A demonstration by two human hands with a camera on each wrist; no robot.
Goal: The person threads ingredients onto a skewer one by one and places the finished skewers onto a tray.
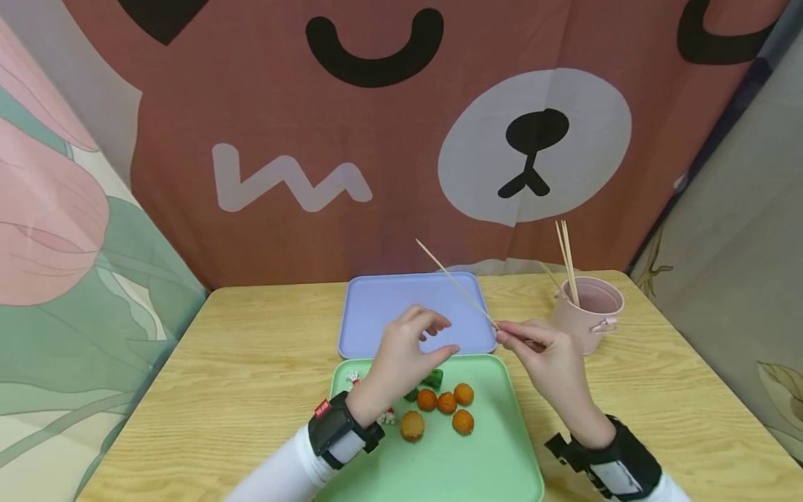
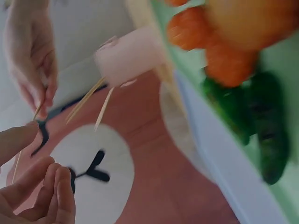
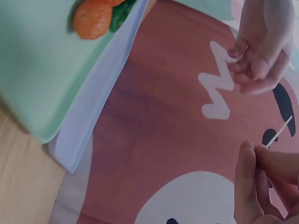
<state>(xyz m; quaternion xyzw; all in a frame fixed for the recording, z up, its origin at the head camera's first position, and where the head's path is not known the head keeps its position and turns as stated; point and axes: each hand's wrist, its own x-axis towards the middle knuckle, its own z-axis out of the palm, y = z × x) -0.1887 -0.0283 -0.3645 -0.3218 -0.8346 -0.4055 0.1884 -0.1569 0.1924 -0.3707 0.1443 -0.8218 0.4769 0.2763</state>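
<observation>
My right hand (image 1: 552,362) pinches a thin wooden skewer (image 1: 456,284) near its lower end, and the pointed end slants up to the left. My left hand (image 1: 404,352) hovers over the far edge of the green tray (image 1: 489,453), its thumb spread from loosely bent fingers and nothing between them. On that tray lie several small orange balls (image 1: 463,422), a larger tan ball (image 1: 412,426) and green pepper-like pieces (image 2: 268,126). Small red-and-white pieces (image 1: 387,417) are partly hidden by my left wrist.
Behind the green tray lies a blue-purple tray (image 1: 383,307). A pink bucket (image 1: 590,314) holding more wooden skewers (image 1: 567,261) stands at the right on the wooden table (image 1: 251,362). A cloth with a bear face (image 1: 376,125) hangs behind.
</observation>
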